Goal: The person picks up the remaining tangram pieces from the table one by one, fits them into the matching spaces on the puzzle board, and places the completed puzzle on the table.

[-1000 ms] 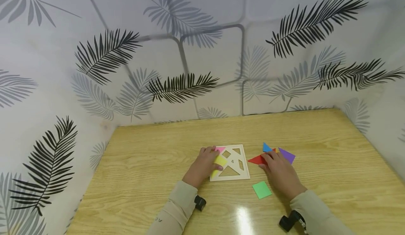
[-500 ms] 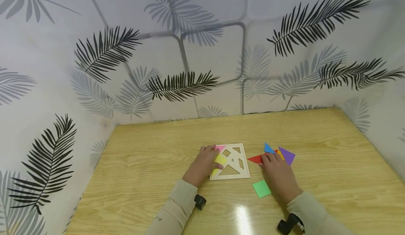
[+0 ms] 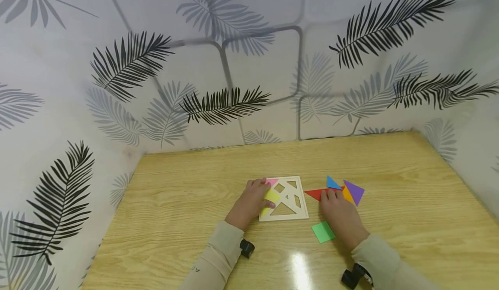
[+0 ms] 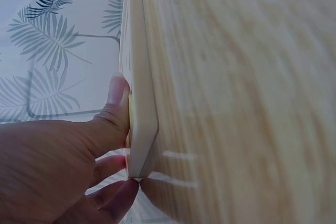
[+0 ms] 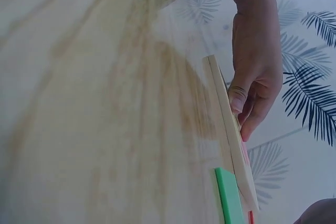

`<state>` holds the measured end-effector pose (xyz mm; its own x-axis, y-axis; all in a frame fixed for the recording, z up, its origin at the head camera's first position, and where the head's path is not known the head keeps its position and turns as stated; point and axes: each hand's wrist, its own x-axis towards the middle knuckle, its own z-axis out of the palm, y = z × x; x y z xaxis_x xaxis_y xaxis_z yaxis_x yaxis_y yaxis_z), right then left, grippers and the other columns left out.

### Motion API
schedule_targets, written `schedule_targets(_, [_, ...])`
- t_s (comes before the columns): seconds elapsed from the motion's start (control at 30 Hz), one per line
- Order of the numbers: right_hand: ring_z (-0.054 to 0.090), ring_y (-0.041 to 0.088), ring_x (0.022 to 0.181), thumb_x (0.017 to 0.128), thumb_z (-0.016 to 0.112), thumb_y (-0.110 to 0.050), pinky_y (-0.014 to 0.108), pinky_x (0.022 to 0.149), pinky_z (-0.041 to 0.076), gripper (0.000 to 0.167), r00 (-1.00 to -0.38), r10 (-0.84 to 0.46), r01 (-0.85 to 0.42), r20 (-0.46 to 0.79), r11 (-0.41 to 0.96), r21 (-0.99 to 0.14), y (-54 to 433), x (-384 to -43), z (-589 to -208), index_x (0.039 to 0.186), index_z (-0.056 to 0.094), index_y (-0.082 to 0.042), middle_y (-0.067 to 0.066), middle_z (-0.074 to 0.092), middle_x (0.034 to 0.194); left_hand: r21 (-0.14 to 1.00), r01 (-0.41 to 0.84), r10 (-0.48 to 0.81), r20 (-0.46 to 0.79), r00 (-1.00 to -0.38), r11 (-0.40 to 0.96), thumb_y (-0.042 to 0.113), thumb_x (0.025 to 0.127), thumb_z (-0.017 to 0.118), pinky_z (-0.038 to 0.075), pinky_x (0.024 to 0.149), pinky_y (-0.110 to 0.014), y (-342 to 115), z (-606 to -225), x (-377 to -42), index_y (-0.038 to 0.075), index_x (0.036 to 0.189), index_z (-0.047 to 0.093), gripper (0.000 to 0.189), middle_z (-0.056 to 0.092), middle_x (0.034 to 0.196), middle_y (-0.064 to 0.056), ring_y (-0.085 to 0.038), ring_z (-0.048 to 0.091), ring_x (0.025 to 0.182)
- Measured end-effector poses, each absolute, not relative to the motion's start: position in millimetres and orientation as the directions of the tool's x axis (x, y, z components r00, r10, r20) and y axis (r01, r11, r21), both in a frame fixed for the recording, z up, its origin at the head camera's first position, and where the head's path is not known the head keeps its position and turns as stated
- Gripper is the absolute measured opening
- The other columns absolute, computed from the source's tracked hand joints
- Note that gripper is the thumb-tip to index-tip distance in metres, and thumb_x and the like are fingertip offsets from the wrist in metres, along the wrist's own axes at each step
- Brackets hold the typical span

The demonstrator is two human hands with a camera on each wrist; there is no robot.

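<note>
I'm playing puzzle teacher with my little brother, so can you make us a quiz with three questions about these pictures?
1. Which hand holds the edge of the white board?
2. True or false: the green square sits inside the white board.
3. In the head view, which piece do the fingers of the right hand partly cover?
A) purple piece
B) red piece
C) pink piece

Key:
1. The left hand.
2. False. The green square lies outside the white board, on the table.
3. B
</note>
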<state>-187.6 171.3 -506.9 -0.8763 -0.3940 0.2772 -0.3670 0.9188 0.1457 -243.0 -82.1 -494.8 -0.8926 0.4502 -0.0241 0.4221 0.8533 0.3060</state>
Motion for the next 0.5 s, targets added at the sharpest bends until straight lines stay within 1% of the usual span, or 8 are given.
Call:
schedule_targets(0.1, [0.055, 0.033, 0.078, 0.076, 0.072, 0.006, 0.036, 0.056, 0.053, 0.03, -0.861, -0.409, -0.366, 0.302, 0.911, 0.191, 170.6, -187.4, -506.3, 0.102, 0.058, 0.01, 0.022, 0.056, 0.089, 0.312, 0.424, 0.453, -0.023, -0.891, 0.85, 0.042, 0.08, 0.063, 0.035, 0.101, -0.035, -82.0, -494.0, -242.8, 0.007, 0.133, 0.051, 0.064, 0.039, 0.142, -0.011, -0.029, 0.035, 0.126])
schedule_targets(0.3, [0.056, 0.031, 0.071, 0.074, 0.074, 0.005, 0.036, 0.053, 0.053, 0.027, -0.84, -0.439, -0.374, 0.319, 0.895, 0.244, 171.6, -187.9, -507.5, 0.096, 0.059, 0.01, 0.021, 0.058, 0.082, 0.305, 0.427, 0.455, -0.024, -0.89, 0.851, 0.042, 0.081, 0.062, 0.035, 0.101, -0.035, -82.5, -494.8, -243.7, 0.007, 0.134, 0.05, 0.066, 0.038, 0.142, -0.011, -0.029, 0.035, 0.125])
schedule_targets(0.37, [0.057, 0.031, 0.07, 0.074, 0.075, 0.004, 0.036, 0.054, 0.053, 0.026, -0.841, -0.442, -0.378, 0.313, 0.893, 0.246, 172.0, -187.7, -507.7, 0.094, 0.06, 0.01, 0.022, 0.058, 0.082, 0.3, 0.425, 0.453, -0.03, -0.891, 0.854, 0.042, 0.081, 0.062, 0.034, 0.101, -0.035, -82.6, -495.6, -244.1, 0.007, 0.135, 0.049, 0.066, 0.037, 0.143, -0.011, -0.029, 0.035, 0.126])
schedule_targets(0.5, [0.055, 0.029, 0.065, 0.072, 0.075, 0.006, 0.035, 0.051, 0.052, 0.021, -0.845, -0.432, -0.388, 0.316, 0.901, 0.194, 172.4, -187.6, -507.4, 0.082, 0.057, 0.006, 0.018, 0.057, 0.075, 0.298, 0.42, 0.451, -0.04, -0.891, 0.857, 0.043, 0.082, 0.061, 0.034, 0.102, -0.036, -82.7, -497.1, -245.5, 0.007, 0.136, 0.048, 0.067, 0.036, 0.144, -0.011, -0.029, 0.034, 0.126])
